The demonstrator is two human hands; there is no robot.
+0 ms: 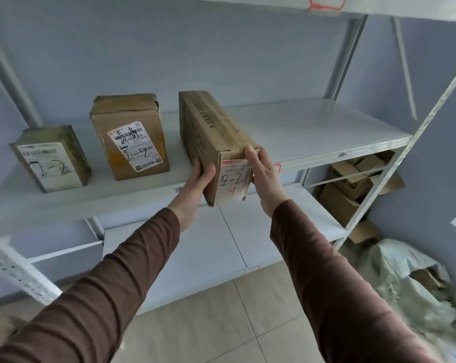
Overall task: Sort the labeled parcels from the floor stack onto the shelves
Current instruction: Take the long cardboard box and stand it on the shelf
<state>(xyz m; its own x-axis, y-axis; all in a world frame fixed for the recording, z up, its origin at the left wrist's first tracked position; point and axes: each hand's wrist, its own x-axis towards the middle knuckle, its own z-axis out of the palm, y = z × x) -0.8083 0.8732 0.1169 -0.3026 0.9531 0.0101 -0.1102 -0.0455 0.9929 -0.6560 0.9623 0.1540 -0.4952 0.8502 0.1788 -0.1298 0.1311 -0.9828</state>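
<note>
Cardboard parcel [216, 142] on shelf [313, 132]; both hands [195, 187] [261, 176] grip it.

— How is the light? — Soft, even and cool, with no hard shadows; a pale sheen lies on the shelf [313, 127] at the right.

— And sharpness? — The wide lens bows the uprights [410, 142] at the edges. The bag [410, 279] at lower right smears with motion blur; the sleeves [96, 297] go soft near the camera.

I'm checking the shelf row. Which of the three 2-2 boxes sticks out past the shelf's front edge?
The rightmost box, held by both hands; the two boxes left of it sit fully on the shelf.
</note>
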